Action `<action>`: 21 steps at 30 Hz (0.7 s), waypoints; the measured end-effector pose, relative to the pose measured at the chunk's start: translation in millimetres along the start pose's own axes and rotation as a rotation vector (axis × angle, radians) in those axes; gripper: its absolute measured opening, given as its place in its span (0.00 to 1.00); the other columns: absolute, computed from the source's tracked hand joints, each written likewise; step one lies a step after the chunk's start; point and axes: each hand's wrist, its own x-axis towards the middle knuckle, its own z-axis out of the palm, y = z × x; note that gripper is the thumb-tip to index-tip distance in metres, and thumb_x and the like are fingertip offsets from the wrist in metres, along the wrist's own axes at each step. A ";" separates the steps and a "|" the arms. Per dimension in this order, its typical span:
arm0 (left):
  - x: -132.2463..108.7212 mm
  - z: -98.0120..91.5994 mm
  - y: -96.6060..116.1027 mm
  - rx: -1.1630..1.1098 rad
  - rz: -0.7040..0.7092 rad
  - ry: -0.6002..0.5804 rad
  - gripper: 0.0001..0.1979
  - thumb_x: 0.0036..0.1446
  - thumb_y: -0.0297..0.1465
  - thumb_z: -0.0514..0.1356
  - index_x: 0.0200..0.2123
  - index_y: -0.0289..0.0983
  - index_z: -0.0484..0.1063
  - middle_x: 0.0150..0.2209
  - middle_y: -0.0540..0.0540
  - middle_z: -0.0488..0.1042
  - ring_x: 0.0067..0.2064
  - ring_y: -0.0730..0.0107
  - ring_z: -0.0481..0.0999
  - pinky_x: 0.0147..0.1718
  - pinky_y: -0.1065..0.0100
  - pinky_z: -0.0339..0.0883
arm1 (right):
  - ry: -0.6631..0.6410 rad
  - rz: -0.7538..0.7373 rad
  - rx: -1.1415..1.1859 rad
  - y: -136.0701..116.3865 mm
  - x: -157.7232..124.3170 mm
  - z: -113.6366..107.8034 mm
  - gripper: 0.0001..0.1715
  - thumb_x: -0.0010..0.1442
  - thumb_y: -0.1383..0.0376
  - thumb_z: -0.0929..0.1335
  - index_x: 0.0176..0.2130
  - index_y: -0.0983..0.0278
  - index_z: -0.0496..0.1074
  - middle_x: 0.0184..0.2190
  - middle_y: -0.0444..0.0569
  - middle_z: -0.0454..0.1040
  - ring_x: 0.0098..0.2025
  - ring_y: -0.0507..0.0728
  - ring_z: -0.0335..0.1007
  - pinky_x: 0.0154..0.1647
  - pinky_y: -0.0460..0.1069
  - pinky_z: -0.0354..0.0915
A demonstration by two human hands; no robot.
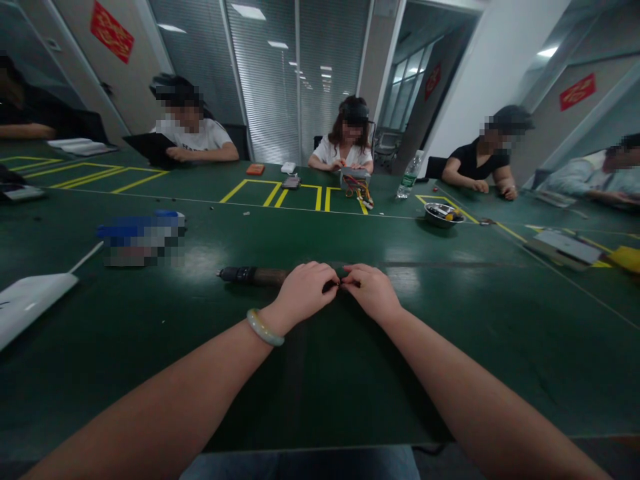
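Note:
A dark, pen-shaped electric screwdriver (256,276) lies sideways on the green table, its narrow tip pointing left. My left hand (309,288), with a pale bangle (265,327) at the wrist, covers its right part. Thumb and fingers of that hand are pinched together. Facing it, my right hand (373,291) is also closed in a pinch, the fingertips of both hands almost touching. Something small and dark shows between them, but I cannot tell what it is. The screwdriver's right end is hidden behind my hands.
Several people sit around the green table (480,373). A metal bowl (443,215) of small parts and a water bottle (411,175) stand ahead to the right. A blurred blue and grey item (143,237) and a white device (35,303) with a cable lie left.

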 end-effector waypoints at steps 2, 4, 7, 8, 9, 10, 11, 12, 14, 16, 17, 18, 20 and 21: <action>-0.3 -0.1 0.5 0.002 0.004 0.003 0.06 0.60 0.32 0.58 0.38 0.40 0.73 0.39 0.48 0.74 0.42 0.64 0.71 0.44 0.60 0.64 | -0.028 0.017 0.004 0.3 1.0 1.6 0.06 0.57 0.72 0.72 0.32 0.61 0.75 0.42 0.43 0.77 0.44 0.55 0.72 0.46 0.49 0.63; -0.2 -0.2 0.8 0.009 0.004 0.004 0.06 0.60 0.32 0.57 0.38 0.40 0.73 0.39 0.47 0.75 0.43 0.63 0.72 0.44 0.60 0.64 | -0.059 0.040 -0.011 1.2 2.0 2.8 0.05 0.57 0.70 0.72 0.32 0.60 0.75 0.38 0.42 0.77 0.40 0.55 0.73 0.44 0.49 0.64; -0.2 0.1 0.7 0.024 -0.009 0.008 0.06 0.61 0.32 0.57 0.40 0.40 0.72 0.39 0.47 0.74 0.42 0.63 0.72 0.43 0.61 0.65 | -0.059 0.048 -0.058 2.8 3.2 4.4 0.04 0.57 0.68 0.73 0.34 0.60 0.74 0.34 0.41 0.77 0.37 0.55 0.72 0.42 0.49 0.63; -0.3 0.5 0.4 0.030 -0.021 0.012 0.07 0.60 0.32 0.57 0.41 0.40 0.71 0.39 0.47 0.74 0.42 0.62 0.72 0.42 0.61 0.65 | -0.057 0.045 -0.069 3.2 3.5 5.0 0.04 0.57 0.68 0.73 0.34 0.59 0.74 0.34 0.41 0.77 0.37 0.55 0.72 0.42 0.49 0.63; -0.4 0.9 0.0 0.036 -0.034 0.015 0.07 0.60 0.32 0.58 0.42 0.40 0.71 0.39 0.47 0.74 0.42 0.62 0.73 0.42 0.61 0.65 | -0.058 0.040 -0.076 3.5 3.6 5.6 0.04 0.58 0.68 0.73 0.33 0.59 0.74 0.33 0.41 0.77 0.37 0.55 0.72 0.43 0.49 0.63; -0.5 1.4 -0.4 0.042 -0.045 0.016 0.08 0.60 0.32 0.58 0.43 0.40 0.70 0.38 0.47 0.74 0.41 0.62 0.73 0.41 0.61 0.65 | -0.059 0.037 -0.080 3.6 3.7 6.2 0.04 0.58 0.68 0.72 0.33 0.59 0.75 0.33 0.41 0.77 0.36 0.55 0.72 0.43 0.49 0.62; -0.5 1.7 -0.6 0.046 -0.051 0.013 0.08 0.60 0.32 0.58 0.43 0.40 0.70 0.38 0.47 0.74 0.41 0.62 0.73 0.41 0.61 0.65 | -0.061 0.034 -0.080 3.7 3.8 6.6 0.04 0.58 0.68 0.72 0.33 0.59 0.75 0.33 0.41 0.77 0.36 0.55 0.72 0.44 0.49 0.62; -0.3 1.7 -0.7 0.047 -0.052 0.009 0.08 0.60 0.32 0.58 0.43 0.40 0.69 0.38 0.46 0.74 0.41 0.62 0.73 0.42 0.60 0.66 | -0.065 0.028 -0.078 3.6 3.9 7.0 0.04 0.58 0.68 0.72 0.33 0.59 0.75 0.33 0.41 0.77 0.37 0.55 0.72 0.44 0.49 0.61; 0.1 -0.1 0.6 0.035 -0.028 0.014 0.08 0.59 0.32 0.58 0.43 0.39 0.69 0.39 0.46 0.74 0.43 0.62 0.73 0.46 0.59 0.65 | -0.069 0.020 -0.071 3.4 4.3 6.8 0.04 0.59 0.69 0.72 0.33 0.60 0.75 0.33 0.41 0.77 0.36 0.54 0.72 0.44 0.49 0.61; 0.2 -5.1 4.1 0.015 0.005 0.048 0.09 0.59 0.32 0.58 0.43 0.39 0.69 0.41 0.46 0.74 0.45 0.62 0.72 0.51 0.57 0.62 | -0.074 0.013 -0.064 3.1 5.2 5.6 0.04 0.59 0.69 0.72 0.34 0.60 0.75 0.33 0.42 0.77 0.36 0.54 0.72 0.44 0.49 0.61; -0.3 -8.5 6.6 0.008 0.021 0.065 0.08 0.59 0.32 0.58 0.42 0.38 0.69 0.41 0.46 0.74 0.45 0.62 0.72 0.52 0.57 0.61 | -0.079 0.009 -0.063 3.0 5.8 4.7 0.04 0.59 0.70 0.72 0.34 0.60 0.75 0.33 0.42 0.77 0.36 0.54 0.72 0.44 0.49 0.61; -1.3 -12.1 9.2 0.003 0.039 0.073 0.07 0.59 0.32 0.58 0.40 0.38 0.69 0.40 0.45 0.74 0.45 0.62 0.72 0.52 0.57 0.61 | -0.086 0.004 -0.065 3.1 6.4 3.8 0.04 0.59 0.70 0.72 0.34 0.61 0.75 0.33 0.43 0.77 0.36 0.54 0.71 0.44 0.48 0.61; -5.0 -18.6 13.8 -0.013 0.094 0.028 0.06 0.60 0.33 0.56 0.35 0.37 0.70 0.36 0.46 0.73 0.41 0.64 0.72 0.45 0.61 0.64 | -0.107 -0.015 -0.074 3.6 7.5 2.6 0.03 0.59 0.70 0.72 0.34 0.62 0.75 0.33 0.44 0.77 0.37 0.55 0.71 0.44 0.49 0.61; -7.5 -20.8 15.2 -0.030 0.146 -0.030 0.08 0.61 0.33 0.55 0.32 0.37 0.70 0.33 0.47 0.73 0.37 0.66 0.72 0.40 0.63 0.64 | -0.114 -0.027 -0.079 3.9 8.0 2.5 0.03 0.59 0.69 0.72 0.34 0.62 0.75 0.33 0.44 0.77 0.37 0.55 0.71 0.44 0.49 0.61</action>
